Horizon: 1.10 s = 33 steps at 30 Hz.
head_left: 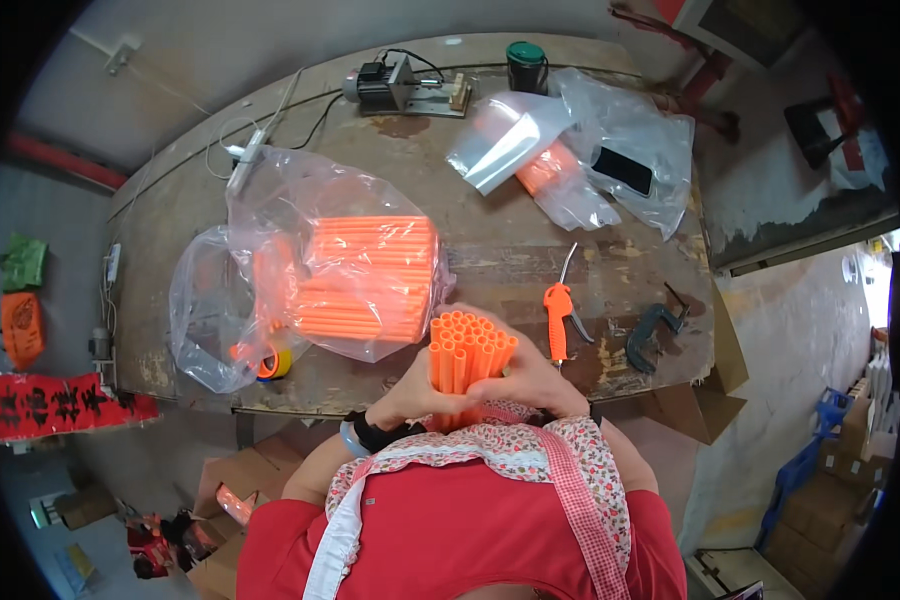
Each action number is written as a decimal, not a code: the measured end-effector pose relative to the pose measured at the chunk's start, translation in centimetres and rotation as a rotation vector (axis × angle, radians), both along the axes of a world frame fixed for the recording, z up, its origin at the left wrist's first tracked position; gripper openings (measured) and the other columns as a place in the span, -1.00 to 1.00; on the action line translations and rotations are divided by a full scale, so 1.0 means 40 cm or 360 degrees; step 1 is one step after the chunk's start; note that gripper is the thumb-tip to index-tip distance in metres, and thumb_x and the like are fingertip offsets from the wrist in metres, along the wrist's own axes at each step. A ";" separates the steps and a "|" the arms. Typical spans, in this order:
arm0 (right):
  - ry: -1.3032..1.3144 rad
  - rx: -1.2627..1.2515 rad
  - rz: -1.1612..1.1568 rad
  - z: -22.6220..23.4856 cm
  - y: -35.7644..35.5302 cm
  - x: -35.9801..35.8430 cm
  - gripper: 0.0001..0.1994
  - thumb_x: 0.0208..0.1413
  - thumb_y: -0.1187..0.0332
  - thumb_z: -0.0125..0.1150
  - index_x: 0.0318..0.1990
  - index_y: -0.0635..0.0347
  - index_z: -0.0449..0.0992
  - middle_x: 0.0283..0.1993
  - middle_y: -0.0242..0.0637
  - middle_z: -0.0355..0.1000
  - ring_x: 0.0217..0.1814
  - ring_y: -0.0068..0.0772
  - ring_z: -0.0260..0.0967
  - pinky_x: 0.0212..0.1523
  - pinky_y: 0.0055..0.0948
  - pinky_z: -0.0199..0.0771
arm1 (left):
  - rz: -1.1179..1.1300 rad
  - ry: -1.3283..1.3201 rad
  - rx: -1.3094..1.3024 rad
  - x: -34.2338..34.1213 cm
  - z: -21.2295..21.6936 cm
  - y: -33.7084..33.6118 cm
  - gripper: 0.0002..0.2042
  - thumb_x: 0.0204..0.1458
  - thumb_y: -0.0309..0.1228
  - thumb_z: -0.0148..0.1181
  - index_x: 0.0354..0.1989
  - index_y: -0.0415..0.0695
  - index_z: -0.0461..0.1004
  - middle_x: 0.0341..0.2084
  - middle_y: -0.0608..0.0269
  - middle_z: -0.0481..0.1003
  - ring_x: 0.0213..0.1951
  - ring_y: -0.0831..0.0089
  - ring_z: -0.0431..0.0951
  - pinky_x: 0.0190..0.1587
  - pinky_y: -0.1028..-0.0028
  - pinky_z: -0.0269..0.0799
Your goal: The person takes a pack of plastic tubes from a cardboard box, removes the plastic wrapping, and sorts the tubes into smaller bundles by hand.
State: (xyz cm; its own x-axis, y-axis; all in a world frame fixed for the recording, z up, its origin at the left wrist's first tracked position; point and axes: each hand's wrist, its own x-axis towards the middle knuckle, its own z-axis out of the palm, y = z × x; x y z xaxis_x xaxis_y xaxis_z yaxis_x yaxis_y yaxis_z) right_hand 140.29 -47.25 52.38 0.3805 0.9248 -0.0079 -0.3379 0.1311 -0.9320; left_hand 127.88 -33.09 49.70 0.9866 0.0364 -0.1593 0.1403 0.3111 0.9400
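Note:
A bundle of orange plastic tubes point(470, 345) stands upright close to my body, its open ends facing up. Around its left side wraps my left hand point(410, 388), and my right hand point(535, 378) clasps it from the right. Both are closed on the bundle; the tubes' lower ends are hidden. Just beyond my left hand lies a clear plastic bag point(345, 190) with many more orange tubes point(365, 280) in it. Right of my right hand rests an orange air blow gun point(558, 310) with a thin metal nozzle.
On the worn table point(500, 250) are a C-clamp point(655, 332), a tape roll point(274, 364), a phone point(622, 170) on clear plastic bags point(660, 125), a small motor point(378, 88), a dark green-lidded cup point(526, 68) and a power strip point(242, 172). Cardboard boxes point(705, 405) stand beside the table.

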 end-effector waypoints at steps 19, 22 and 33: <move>-0.0582 0.0155 0.0218 -0.205 -0.002 0.106 -0.51 -0.08 0.38 0.36 0.08 0.14 0.42 0.23 -0.21 0.30 0.26 -0.20 0.22 0.23 -0.29 0.22 | -0.0046 -0.0047 0.0279 0.076 -0.140 0.002 -0.55 -0.06 -0.43 0.36 0.03 -0.22 0.42 -0.11 0.31 0.52 -0.07 0.54 0.47 0.02 0.49 0.37; -0.0559 0.0057 0.0202 -0.267 -0.024 0.105 -0.55 -0.05 0.45 0.32 0.07 0.13 0.45 0.24 -0.22 0.30 0.28 -0.19 0.20 0.26 -0.28 0.21 | -0.0027 0.0006 0.0202 0.085 -0.240 0.000 -0.64 -0.03 -0.51 0.31 -0.01 -0.20 0.46 -0.11 0.30 0.52 -0.07 0.55 0.47 0.03 0.50 0.37; -0.0376 -0.0067 0.0140 -0.314 -0.037 0.103 -0.41 -0.10 0.54 0.33 0.17 0.11 0.35 0.29 -0.22 0.24 0.31 -0.29 0.19 0.29 -0.36 0.19 | -0.0057 0.0068 0.0295 0.087 -0.296 0.008 -0.58 -0.04 -0.49 0.33 0.03 -0.22 0.40 -0.09 0.28 0.48 -0.06 0.53 0.47 0.02 0.51 0.39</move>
